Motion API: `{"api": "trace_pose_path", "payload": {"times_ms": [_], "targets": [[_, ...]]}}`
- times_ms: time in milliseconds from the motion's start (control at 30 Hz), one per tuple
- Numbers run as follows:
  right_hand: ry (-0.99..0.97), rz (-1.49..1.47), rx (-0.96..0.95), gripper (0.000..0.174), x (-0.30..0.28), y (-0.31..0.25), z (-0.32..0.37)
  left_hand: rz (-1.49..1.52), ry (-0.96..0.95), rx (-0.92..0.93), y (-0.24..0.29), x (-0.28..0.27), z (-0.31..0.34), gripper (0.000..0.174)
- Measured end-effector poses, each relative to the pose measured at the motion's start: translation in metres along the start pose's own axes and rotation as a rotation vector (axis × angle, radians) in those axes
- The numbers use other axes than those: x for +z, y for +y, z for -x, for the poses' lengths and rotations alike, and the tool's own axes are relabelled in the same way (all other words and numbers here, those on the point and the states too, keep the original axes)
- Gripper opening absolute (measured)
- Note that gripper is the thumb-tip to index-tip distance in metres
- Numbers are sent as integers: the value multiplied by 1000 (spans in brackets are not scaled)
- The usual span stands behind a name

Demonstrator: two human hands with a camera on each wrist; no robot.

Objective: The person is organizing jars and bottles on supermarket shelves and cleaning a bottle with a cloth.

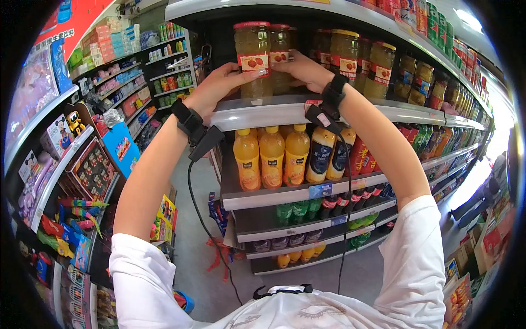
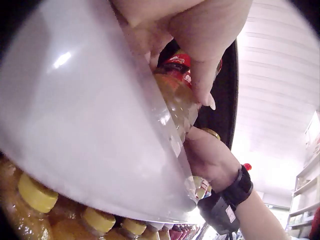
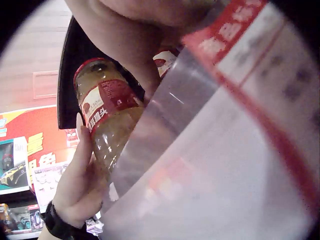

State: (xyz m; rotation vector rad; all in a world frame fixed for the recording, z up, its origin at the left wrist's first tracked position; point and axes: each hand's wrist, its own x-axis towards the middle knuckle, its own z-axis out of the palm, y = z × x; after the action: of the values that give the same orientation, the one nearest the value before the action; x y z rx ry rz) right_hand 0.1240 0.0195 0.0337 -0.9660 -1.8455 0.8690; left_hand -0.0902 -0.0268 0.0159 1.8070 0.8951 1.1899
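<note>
At the left end of the upper shelf, a glass jar (image 1: 252, 55) with a red lid and a red-and-white fruit label stands upright near the front edge. My left hand (image 1: 215, 88) holds it from the left, thumb across its lower front. Just behind and to the right is a second red-lidded jar (image 1: 279, 46). My right hand (image 1: 309, 71) grips this one from the right, its fingers over the label. In the right wrist view, the left hand (image 3: 77, 192) lies along the side of the front jar (image 3: 107, 105). The shelf edge hides part of both hands in the wrist views.
More jars (image 1: 345, 52) line the same shelf to the right. Orange drink bottles (image 1: 272, 159) fill the shelf below, under a pale shelf edge (image 1: 263, 116). Toy shelves (image 1: 82, 181) stand at the left. A cable (image 1: 200, 214) hangs from the left wrist camera.
</note>
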Motion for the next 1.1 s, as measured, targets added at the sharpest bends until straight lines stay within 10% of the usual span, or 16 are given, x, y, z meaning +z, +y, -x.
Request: {"api": "trace_pose_path", "payload": {"times_ms": [1100], "targets": [[-406, -29, 41, 74, -5, -4, -26, 24, -139, -33, 10, 5, 11, 54]]}}
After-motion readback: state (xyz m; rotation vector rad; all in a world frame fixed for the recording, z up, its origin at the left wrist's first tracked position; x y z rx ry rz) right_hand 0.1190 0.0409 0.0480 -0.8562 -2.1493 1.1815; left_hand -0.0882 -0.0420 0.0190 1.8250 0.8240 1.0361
